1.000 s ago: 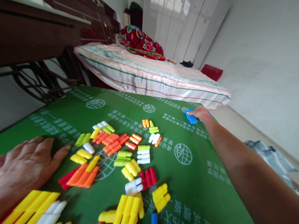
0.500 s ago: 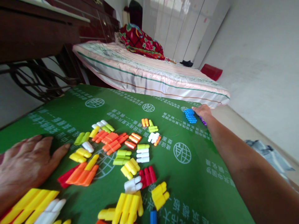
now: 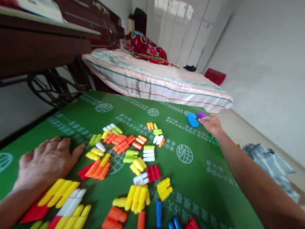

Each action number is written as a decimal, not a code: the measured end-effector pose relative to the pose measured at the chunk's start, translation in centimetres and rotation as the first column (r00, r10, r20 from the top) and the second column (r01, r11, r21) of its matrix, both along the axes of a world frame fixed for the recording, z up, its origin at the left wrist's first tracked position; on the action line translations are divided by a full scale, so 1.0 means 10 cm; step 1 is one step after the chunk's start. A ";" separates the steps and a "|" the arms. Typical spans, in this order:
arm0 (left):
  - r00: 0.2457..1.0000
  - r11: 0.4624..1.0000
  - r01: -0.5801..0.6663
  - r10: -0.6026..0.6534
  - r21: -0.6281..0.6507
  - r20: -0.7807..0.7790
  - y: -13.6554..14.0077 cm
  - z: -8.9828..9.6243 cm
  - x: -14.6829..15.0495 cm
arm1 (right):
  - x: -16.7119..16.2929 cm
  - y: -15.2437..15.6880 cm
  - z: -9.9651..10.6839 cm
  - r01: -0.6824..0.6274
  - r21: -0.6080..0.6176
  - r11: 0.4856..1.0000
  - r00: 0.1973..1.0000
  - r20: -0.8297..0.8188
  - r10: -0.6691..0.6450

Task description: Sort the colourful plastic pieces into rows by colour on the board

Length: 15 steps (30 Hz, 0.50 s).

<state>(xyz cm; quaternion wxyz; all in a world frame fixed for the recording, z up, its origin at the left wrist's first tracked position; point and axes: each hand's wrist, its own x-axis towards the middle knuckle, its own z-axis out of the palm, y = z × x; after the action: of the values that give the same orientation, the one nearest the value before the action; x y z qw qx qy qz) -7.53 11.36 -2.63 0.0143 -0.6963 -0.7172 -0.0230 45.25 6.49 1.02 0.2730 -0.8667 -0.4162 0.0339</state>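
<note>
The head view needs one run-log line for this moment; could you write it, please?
left hand: palm down on green board | right hand: at purple pieces, hold unclear | blue pieces: beside purple pieces

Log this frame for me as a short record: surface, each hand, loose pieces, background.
Surface: green board printed with pale globe emblems and lettering
Left hand: palm down on the board, thumb pointing toward yellow pieces
Right hand: stretched to the far right, fingertips at purple pieces; grip unclear
Beside purple: blue pieces, lined up
Midboard: scattered orange, yellow, white, lime and red pieces
Background: bed
</note>
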 end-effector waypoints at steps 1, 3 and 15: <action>1.000 1.000 -0.002 0.002 -0.007 -0.026 -0.01 0.02 0.02 | -0.09 -0.11 -0.02 -0.027 0.015 1.000 0.999 -0.020 0.027; 0.998 1.000 -0.010 0.009 -0.016 -0.060 -0.05 0.05 0.06 | -0.31 -0.37 -0.06 -0.106 0.066 0.992 0.990 -0.089 0.112; 0.999 0.999 0.018 -0.020 0.043 0.037 -0.13 0.07 0.11 | -1.79 -1.94 -0.02 -0.727 -0.159 0.668 0.685 -0.234 0.690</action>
<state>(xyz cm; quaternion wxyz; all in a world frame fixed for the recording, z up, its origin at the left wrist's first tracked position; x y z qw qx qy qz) -6.39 10.04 -1.89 0.0153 -0.7021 -0.7100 -0.0514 27.40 -12.87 0.77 0.1630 -0.6570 -0.6909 0.2539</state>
